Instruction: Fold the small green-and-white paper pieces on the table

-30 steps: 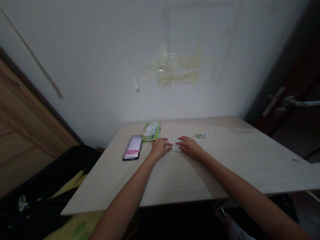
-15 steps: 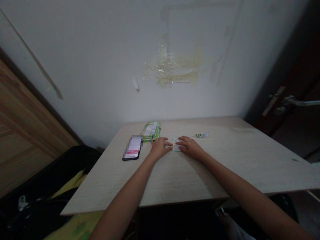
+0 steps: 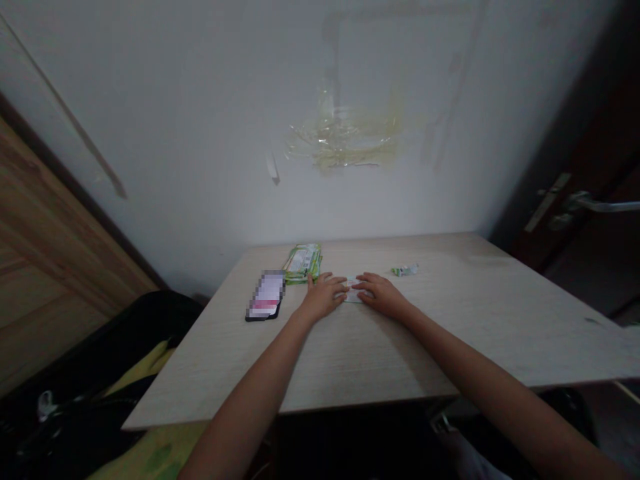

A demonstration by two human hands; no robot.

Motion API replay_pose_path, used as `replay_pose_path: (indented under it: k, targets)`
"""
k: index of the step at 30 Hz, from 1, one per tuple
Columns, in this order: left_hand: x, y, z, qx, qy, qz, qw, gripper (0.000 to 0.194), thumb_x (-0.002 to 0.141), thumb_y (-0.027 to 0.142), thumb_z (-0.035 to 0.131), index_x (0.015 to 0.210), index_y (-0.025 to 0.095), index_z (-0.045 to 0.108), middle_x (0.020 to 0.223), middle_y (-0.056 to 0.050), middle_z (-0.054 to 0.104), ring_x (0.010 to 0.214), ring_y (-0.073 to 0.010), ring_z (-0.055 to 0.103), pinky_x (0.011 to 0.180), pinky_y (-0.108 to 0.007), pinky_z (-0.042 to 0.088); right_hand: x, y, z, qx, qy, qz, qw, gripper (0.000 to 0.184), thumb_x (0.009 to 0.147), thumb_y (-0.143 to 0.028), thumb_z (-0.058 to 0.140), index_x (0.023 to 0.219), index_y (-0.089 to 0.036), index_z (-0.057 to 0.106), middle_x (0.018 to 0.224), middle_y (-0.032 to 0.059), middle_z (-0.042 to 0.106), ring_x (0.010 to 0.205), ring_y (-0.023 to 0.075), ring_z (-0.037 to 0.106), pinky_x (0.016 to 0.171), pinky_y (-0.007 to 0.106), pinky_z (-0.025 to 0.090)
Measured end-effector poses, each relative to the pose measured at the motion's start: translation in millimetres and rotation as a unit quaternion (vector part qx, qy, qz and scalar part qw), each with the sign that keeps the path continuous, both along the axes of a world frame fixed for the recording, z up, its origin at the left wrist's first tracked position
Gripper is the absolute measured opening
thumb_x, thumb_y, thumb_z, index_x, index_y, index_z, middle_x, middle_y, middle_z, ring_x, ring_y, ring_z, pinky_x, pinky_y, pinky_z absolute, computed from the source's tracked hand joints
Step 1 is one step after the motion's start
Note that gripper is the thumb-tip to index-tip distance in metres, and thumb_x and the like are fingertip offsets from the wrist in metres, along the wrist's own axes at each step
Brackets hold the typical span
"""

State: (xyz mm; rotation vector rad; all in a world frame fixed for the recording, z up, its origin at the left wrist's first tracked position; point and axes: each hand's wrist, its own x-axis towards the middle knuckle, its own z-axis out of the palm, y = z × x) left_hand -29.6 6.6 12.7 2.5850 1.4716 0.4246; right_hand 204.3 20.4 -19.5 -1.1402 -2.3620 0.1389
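Note:
A small pale rectangular piece [image 3: 355,293], like a paper or packet with faint print, lies flat on the table [image 3: 350,363] between my hands. My left hand [image 3: 324,295] rests over its left edge, fingers spread and stretched out. From the other side my right hand [image 3: 381,293] lays its spread fingers on the right part of it. Both hands partly cover the piece, so its exact kind is unclear. Just behind my left hand sits a stack of green and white packets [image 3: 303,261].
Left of my hands lies a phone [image 3: 266,297] with a lit, blurred screen. A crumpled green and white wrapper [image 3: 405,270] is to the right, farther back. The wall [image 3: 200,147] borders the table's far edge; a door handle [image 3: 600,203] stands at the far right.
My left hand has shifted slightly to the right, its fingers now covering more of the pale piece's left edge. My right hand has hardly moved.

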Motion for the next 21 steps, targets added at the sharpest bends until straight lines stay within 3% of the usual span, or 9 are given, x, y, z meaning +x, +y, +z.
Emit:
replay_pose_path:
  k: [8,15,21]
  targets:
    - [0.1,1.7,0.9,-0.040,-0.012,0.000,0.999,0.032,0.095,0.044,0.053,0.121,0.034,0.066,0.147,0.000,0.054,0.146,-0.0304,0.029,0.117,-0.068,0.003,-1.5,-0.3,-0.1,-0.014,0.037,-0.022,0.999,0.039,0.087,-0.030,0.063,0.123,-0.016,0.066,0.133,0.0141,0.062,0.129,0.0270,0.053,0.111,0.046,0.040]
    - [-1.2,3.2,0.4,-0.031,-0.008,-0.008,0.999,0.033,0.093,0.046,0.053,0.121,0.035,0.066,0.147,0.001,0.053,0.146,-0.0310,0.028,0.117,-0.068,0.002,0.8,1.3,1.8,0.002,0.064,-0.035,0.997,0.030,0.083,-0.032,0.069,0.107,-0.015,0.070,0.124,0.0144,0.063,0.117,0.0254,0.058,0.105,0.040,0.045]
    - [-1.7,3.5,0.1,-0.028,0.002,0.001,1.000,0.034,0.093,0.048,0.053,0.122,0.036,0.065,0.145,0.001,0.055,0.142,-0.0322,0.033,0.116,-0.069,0.003,4.0,3.5,3.0,-0.009,0.069,-0.068,0.995,0.015,0.088,-0.026,0.062,0.091,-0.017,0.073,0.109,0.0115,0.065,0.104,0.0222,0.060,0.098,0.036,0.047]
